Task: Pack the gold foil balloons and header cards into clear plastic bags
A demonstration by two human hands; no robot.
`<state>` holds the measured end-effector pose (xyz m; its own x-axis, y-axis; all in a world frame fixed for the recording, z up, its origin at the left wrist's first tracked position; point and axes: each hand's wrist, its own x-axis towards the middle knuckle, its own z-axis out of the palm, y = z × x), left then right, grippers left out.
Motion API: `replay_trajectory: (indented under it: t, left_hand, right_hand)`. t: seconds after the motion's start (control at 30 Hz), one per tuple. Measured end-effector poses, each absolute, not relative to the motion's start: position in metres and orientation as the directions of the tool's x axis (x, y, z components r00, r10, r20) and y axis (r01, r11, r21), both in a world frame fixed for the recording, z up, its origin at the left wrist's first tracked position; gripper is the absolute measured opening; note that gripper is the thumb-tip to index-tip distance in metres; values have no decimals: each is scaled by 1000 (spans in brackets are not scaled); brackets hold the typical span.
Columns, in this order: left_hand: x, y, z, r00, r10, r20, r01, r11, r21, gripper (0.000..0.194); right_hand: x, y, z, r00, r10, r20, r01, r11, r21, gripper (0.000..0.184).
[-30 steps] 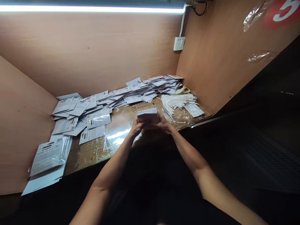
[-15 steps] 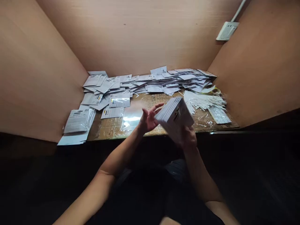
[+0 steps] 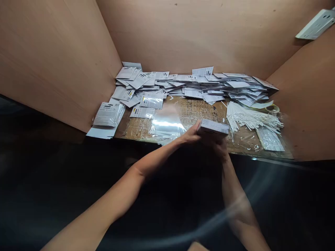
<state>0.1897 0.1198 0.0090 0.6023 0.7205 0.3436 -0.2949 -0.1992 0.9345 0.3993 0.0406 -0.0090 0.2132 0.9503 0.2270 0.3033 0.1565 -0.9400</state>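
A squared stack of printed cards [image 3: 213,127] is held upright over the front edge of the table, its layered edges facing up. My left hand [image 3: 193,134] is closed on the stack's left side. From below and to the right, my right hand [image 3: 221,148] grips the same stack; its fingers are partly in shadow. Just left of my left hand lie clear plastic sleeves [image 3: 167,122], shiny under the light. To the right of the stack is a loose heap of thin white sticks [image 3: 251,116].
Piled cards [image 3: 193,85] line the back of the cardboard-covered table [image 3: 138,129]. A neat pile of packed cards [image 3: 107,115] sits at the left front corner. At right are a tape roll [image 3: 272,108] and a plastic packet [image 3: 270,138]. Wooden panels enclose three sides; a power socket [image 3: 315,26] is upper right.
My left hand, open beside the stack before, has closed on its left side. The stack has turned more upright and level. The view has shifted, with the table now tilted.
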Motion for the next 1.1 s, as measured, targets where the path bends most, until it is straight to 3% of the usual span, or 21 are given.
replay_trajectory:
  t: [0.1,0.17,0.23,0.27,0.33,0.4,0.47,0.5,0.57,0.67,0.77,0.83,1.0,1.1]
  left_hand:
    - [190,101,8,597,713,367,-354,-176,918,67]
    - [169,90,13,657,682,320,-299,-154,942,68]
    - [128,90,20,658,734,171,-76,-162,984,72]
    - [103,94,23,577,814,74,103,-163,981,74]
    - [52,108,25,156,987,-43,529,-46,847,64]
    - [11,126,22,-128,991,-46,797,130,589,63]
    - [-13,140,16,-156,985,-77,888,174,425,51]
    - [-18,145,13,-123,986,-112,901,158,405,41]
    - [-22,151,9,-45,984,-170,868,123,482,27]
    - [-18,152,9,-76,976,-205,637,206,743,22]
    - [-13,144,13,-159,963,-219,310,259,915,52]
    - [-7,134,15,-165,965,-204,154,230,961,65]
    - [18,100,19,-14,969,-248,-103,245,964,51]
    - [37,82,20,24,961,-276,-181,276,944,76]
  right_hand:
    - [382,28,-11,265,928,264,275,189,-943,47]
    - [371,8,-10,310,908,283,280,197,-940,45]
    - [361,-16,-10,377,885,273,274,175,-946,45]
    - [356,-28,-12,410,876,255,249,161,-955,44]
    - [347,-48,-21,452,871,193,151,139,-979,44]
    - [340,-62,-33,452,884,118,40,112,-993,46]
    - [332,-70,-44,406,913,45,-29,62,-998,50]
    - [328,-72,-48,378,926,12,-47,32,-998,52]
    - [321,-73,-50,305,951,-49,-75,-27,-997,58]
    - [312,-72,-45,202,974,-100,-141,-72,-987,62]
    - [305,-72,-34,94,987,-134,-238,-108,-965,58]
    - [301,-71,-26,30,984,-175,-303,-158,-940,54]
    - [290,-68,-7,-105,954,-279,-431,-297,-852,55]
    - [280,-64,1,-227,926,-302,-476,-376,-795,57]
